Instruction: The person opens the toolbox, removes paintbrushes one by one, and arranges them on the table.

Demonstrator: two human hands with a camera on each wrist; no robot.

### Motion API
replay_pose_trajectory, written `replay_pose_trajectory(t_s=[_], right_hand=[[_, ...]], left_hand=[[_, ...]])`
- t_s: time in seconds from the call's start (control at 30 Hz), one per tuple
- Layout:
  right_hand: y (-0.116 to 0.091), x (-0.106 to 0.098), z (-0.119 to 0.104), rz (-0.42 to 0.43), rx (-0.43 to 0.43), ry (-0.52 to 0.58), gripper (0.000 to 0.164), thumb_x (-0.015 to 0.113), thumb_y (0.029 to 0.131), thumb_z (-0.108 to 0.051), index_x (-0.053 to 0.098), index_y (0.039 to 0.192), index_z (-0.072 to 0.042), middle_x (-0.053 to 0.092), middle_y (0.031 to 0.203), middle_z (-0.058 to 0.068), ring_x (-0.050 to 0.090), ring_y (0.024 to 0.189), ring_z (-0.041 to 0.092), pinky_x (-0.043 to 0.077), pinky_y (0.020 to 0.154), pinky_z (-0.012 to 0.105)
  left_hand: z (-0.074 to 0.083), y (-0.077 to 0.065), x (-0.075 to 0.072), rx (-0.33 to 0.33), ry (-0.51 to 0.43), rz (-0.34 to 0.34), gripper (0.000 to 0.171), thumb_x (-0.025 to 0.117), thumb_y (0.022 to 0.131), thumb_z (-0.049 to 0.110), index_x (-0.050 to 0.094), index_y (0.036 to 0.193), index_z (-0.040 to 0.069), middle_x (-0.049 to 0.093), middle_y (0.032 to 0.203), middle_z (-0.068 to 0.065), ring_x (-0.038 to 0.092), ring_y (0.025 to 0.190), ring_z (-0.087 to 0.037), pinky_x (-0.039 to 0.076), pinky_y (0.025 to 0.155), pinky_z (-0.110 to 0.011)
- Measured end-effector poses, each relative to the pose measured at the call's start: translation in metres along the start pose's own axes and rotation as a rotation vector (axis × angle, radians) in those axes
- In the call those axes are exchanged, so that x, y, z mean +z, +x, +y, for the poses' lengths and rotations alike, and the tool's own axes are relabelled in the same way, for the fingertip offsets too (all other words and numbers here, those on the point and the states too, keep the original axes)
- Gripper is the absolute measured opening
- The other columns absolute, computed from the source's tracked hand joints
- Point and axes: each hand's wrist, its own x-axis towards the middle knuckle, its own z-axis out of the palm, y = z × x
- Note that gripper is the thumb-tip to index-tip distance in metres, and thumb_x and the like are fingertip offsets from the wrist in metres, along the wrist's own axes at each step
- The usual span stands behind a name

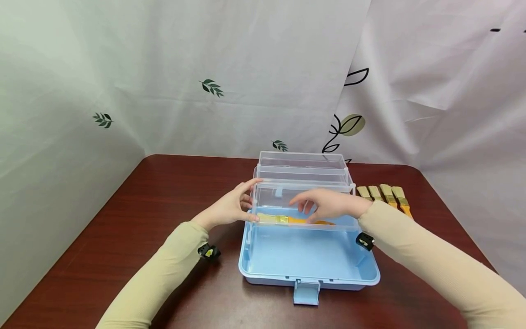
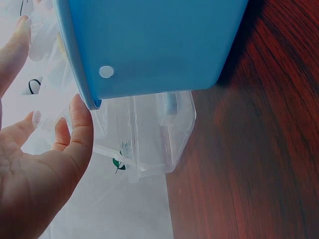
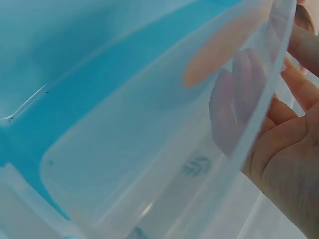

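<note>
A light blue box stands open on the table, a clear plastic tray raised over its back half. In this tray lies a paintbrush with pale bristles and an orange handle. My left hand holds the tray's left end, thumb at the front edge and index finger at the back. Over the tray's right part my right hand reaches in, its fingers loosely bent and apart above the handle. Through the clear wall, the right wrist view shows the orange handle beside the fingers.
Several more paintbrushes lie side by side on the dark red table, right of the box. A further clear section rises behind the tray. The blue latch hangs down at the front. White patterned cloth surrounds the table.
</note>
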Motion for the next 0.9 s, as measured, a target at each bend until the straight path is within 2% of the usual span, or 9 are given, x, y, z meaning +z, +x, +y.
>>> replay_pose_trajectory(t_s=[0.37, 0.67, 0.9], right_hand=[[0.009, -0.001, 0.001, -0.055, 0.033, -0.003, 0.054, 0.071, 0.08, 0.003, 0.054, 0.131, -0.008, 0.058, 0.098, 0.002, 0.057, 0.089, 0.012, 0.05, 0.077, 0.025], [0.014, 0.002, 0.0, -0.067, -0.019, -0.094, 0.05, 0.069, 0.079, 0.007, 0.059, 0.125, -0.01, 0.054, 0.088, -0.001, 0.051, 0.078, 0.009, 0.047, 0.07, 0.021], [0.015, 0.0, -0.004, -0.113, -0.015, -0.111, 0.048, 0.07, 0.08, 0.005, 0.059, 0.125, -0.009, 0.054, 0.084, -0.004, 0.052, 0.077, 0.009, 0.047, 0.07, 0.02]], left_hand=[[0.0, 0.0, 0.0, -0.003, 0.001, 0.004, 0.099, 0.084, 0.071, 0.014, 0.025, 0.149, 0.026, 0.033, 0.136, -0.013, 0.054, 0.102, -0.026, 0.049, 0.093, -0.039], [0.002, 0.0, -0.001, 0.006, -0.001, 0.003, 0.099, 0.084, 0.07, 0.013, 0.024, 0.149, 0.025, 0.032, 0.136, -0.013, 0.053, 0.101, -0.026, 0.049, 0.093, -0.039], [0.001, -0.001, 0.0, 0.014, -0.009, 0.0, 0.1, 0.084, 0.07, 0.014, 0.024, 0.149, 0.025, 0.032, 0.136, -0.013, 0.053, 0.101, -0.026, 0.049, 0.092, -0.039]])
